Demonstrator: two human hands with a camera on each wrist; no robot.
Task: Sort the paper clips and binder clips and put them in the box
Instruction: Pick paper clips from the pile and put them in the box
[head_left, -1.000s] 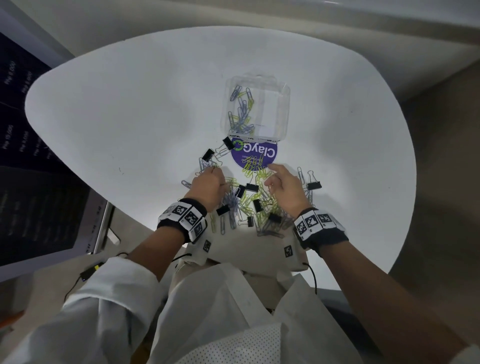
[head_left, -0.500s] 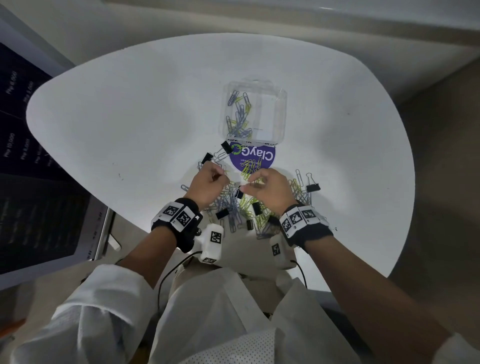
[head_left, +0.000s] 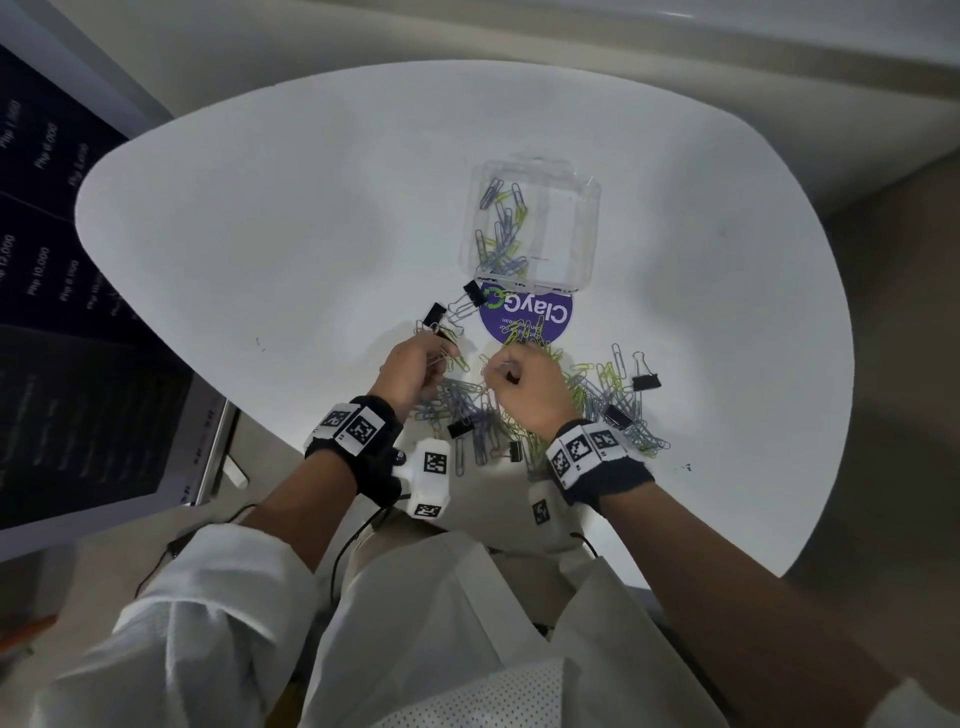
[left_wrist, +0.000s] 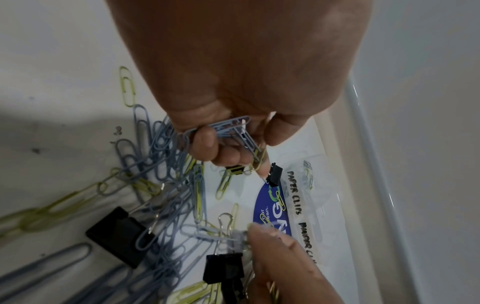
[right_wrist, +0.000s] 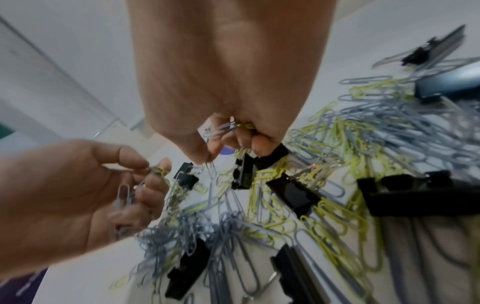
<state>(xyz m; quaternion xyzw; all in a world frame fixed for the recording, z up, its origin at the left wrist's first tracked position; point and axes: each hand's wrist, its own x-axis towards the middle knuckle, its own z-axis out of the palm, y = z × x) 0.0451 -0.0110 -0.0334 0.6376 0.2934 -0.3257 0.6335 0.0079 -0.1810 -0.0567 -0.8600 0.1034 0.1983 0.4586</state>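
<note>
A heap of grey and yellow paper clips (head_left: 470, 410) mixed with black binder clips (head_left: 645, 382) lies on the white table (head_left: 260, 234) in front of me. My left hand (head_left: 415, 366) hovers over the heap's left side, its curled fingers gripping a bunch of grey paper clips (left_wrist: 231, 131). My right hand (head_left: 519, 384) is beside it, fingers curled round several paper clips (right_wrist: 228, 126) and pinching one at the fingertips. The clear plastic box (head_left: 535, 223) stands beyond the heap; its left compartment holds paper clips (head_left: 501, 239).
The box's open lid (head_left: 524, 317) with a purple label lies flat between box and heap, with handwritten compartment labels (left_wrist: 294, 197). Two binder clips (head_left: 470, 296) lie left of the lid. A dark screen (head_left: 78, 312) stands off the table's left edge.
Both hands have lifted off the heap and drawn together, each with paper clips in its fingers. The right hand moved left toward the left hand.
</note>
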